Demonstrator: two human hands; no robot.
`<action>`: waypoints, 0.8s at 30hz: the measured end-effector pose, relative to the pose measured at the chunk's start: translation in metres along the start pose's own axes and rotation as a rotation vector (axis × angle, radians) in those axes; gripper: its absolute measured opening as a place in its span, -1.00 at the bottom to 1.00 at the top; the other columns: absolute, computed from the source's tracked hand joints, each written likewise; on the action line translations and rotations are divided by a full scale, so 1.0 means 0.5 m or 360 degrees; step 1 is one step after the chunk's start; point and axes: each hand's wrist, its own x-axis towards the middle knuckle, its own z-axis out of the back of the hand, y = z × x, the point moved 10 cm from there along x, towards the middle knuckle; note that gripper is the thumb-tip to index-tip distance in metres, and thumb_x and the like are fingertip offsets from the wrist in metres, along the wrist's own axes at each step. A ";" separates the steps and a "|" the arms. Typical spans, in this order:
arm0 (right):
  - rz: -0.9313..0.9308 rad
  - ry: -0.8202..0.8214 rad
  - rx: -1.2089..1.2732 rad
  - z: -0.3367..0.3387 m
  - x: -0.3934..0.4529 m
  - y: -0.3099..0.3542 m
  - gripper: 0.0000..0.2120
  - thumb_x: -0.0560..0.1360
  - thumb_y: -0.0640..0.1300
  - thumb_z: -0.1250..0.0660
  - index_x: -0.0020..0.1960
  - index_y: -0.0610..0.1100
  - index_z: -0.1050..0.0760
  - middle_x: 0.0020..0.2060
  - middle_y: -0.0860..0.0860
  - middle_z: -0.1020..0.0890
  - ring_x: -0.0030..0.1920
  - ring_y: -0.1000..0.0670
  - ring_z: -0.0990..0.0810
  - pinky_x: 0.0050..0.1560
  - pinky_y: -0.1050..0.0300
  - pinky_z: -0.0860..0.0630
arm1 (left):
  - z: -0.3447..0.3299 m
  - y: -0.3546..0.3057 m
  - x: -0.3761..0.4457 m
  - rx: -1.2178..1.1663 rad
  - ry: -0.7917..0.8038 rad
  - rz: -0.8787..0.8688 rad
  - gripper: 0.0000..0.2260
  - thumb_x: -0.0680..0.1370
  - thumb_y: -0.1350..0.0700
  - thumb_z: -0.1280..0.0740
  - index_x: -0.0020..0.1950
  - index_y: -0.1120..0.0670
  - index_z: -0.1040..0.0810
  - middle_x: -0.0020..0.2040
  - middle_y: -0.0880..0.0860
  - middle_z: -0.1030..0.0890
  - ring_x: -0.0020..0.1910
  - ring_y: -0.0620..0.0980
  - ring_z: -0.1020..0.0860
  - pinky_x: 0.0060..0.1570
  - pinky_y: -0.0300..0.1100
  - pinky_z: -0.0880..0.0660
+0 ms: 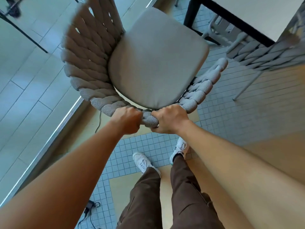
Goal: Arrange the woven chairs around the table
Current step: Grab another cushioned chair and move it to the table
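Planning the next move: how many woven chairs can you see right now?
2. One grey woven-rope chair with a beige cushion, gripped at its backrest by both hands; a second woven chair at right beside the dark-framed table. Others may be out of frame.

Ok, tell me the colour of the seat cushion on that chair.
The seat cushion is plain light grey-beige, seen in the head view.

Grey woven chair (pixel 92 66) — cushioned, upright — beside table (pixel 264 15).

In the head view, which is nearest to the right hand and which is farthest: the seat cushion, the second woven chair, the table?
From the right hand:
1. Seat cushion, just ahead, in the gripped chair.
2. Second woven chair, farther off to the right.
3. Table, farthest, at the top right.
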 end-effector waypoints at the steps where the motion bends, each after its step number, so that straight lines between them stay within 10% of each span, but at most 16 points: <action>1: -0.0001 -0.0005 -0.0001 0.001 0.008 -0.010 -0.51 0.43 0.36 -0.29 0.13 0.02 -0.56 -0.07 0.01 -0.73 -0.07 -0.15 -0.71 -0.06 0.03 -0.53 | 0.004 0.002 0.011 -0.0011 -0.0012 0.0001 -0.75 0.46 0.02 -0.27 0.11 -0.06 -0.58 0.03 -0.01 -0.65 0.01 0.14 -0.65 -0.18 -0.07 -0.50; 14: -0.0044 -0.0140 0.0085 0.024 0.046 -0.056 -0.32 0.41 0.57 -0.14 0.04 0.00 -0.60 -0.16 0.01 -0.72 -0.15 -0.12 -0.69 -0.13 0.04 -0.44 | 0.049 0.027 0.052 -0.0081 -0.0202 -0.0208 -0.68 0.42 -0.03 -0.33 0.18 -0.12 -0.59 0.02 -0.12 -0.67 0.03 0.03 -0.63 -0.20 -0.11 -0.55; 18: -0.0316 -0.0444 0.0273 0.043 0.009 -0.066 -0.32 0.58 0.43 -0.08 0.09 -0.10 -0.68 0.11 -0.10 -0.72 0.22 -0.16 -0.62 0.40 -0.17 -0.30 | 0.075 0.017 0.011 -0.0232 -0.0437 -0.0491 -0.62 0.46 -0.14 -0.39 0.21 0.00 -0.61 0.10 -0.05 -0.68 0.13 0.05 -0.63 0.05 -0.05 -0.57; 21: -0.0817 -0.0661 0.0481 0.042 -0.029 -0.071 -0.42 0.66 0.24 -0.12 0.55 -0.08 -0.41 0.62 -0.19 -0.22 0.63 -0.21 -0.13 0.59 -0.30 0.05 | 0.080 0.020 -0.016 -0.0181 -0.0640 -0.0360 -0.54 0.61 -0.24 -0.20 0.32 0.03 -0.59 0.41 0.04 -0.54 0.52 0.07 -0.35 0.55 0.10 -0.15; 24: -0.1536 -0.0837 0.0917 0.022 -0.067 -0.078 -0.19 0.59 0.19 -0.28 0.68 -0.11 -0.04 0.66 -0.23 0.06 0.65 -0.23 0.05 0.59 -0.33 0.08 | 0.081 0.076 -0.026 -0.0436 -0.0819 0.0336 -0.46 0.67 -0.18 -0.12 0.59 0.06 -0.29 0.66 0.08 -0.09 0.65 0.09 0.10 0.57 0.14 0.25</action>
